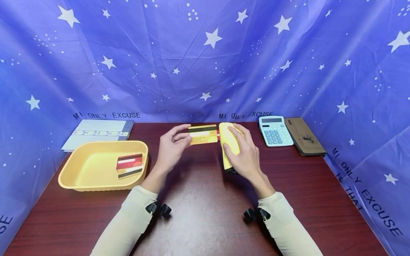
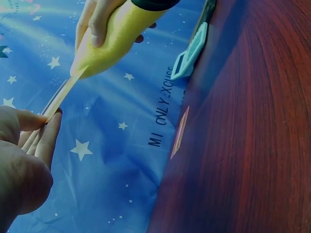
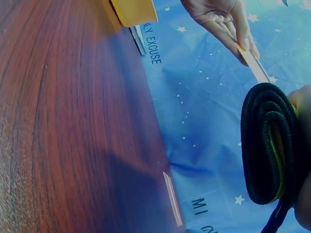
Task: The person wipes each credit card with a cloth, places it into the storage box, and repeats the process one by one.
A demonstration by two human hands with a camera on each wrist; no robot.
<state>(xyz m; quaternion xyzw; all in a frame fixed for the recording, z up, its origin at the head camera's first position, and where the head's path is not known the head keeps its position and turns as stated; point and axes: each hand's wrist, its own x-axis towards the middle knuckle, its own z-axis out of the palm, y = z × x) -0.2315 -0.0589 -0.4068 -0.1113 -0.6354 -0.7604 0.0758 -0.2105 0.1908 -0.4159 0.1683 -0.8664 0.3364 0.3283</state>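
My left hand [image 1: 173, 145] pinches a yellow card [image 1: 203, 135] with a dark magnetic stripe, holding it at its left end above the table. My right hand [image 1: 243, 151] grips a rolled cloth [image 1: 228, 142], yellow outside with a dark end. In the right wrist view the dark layers of the rolled cloth [image 3: 267, 145] show end-on. The card's far end meets the cloth in the left wrist view. Behind them a red card [image 1: 218, 135] peeks out, mostly hidden in the head view; in the left wrist view this card [image 2: 180, 132] lies flat on the table.
At left stands a yellow basin [image 1: 73, 170] with a red card [image 1: 129, 161] and a yellow card [image 1: 129, 173] inside. A white notebook [image 1: 99, 128] lies behind it. Back right are a light blue calculator [image 1: 276, 131] and a brown wallet [image 1: 304, 137]. A starry blue curtain [image 1: 192, 53] encloses the table.
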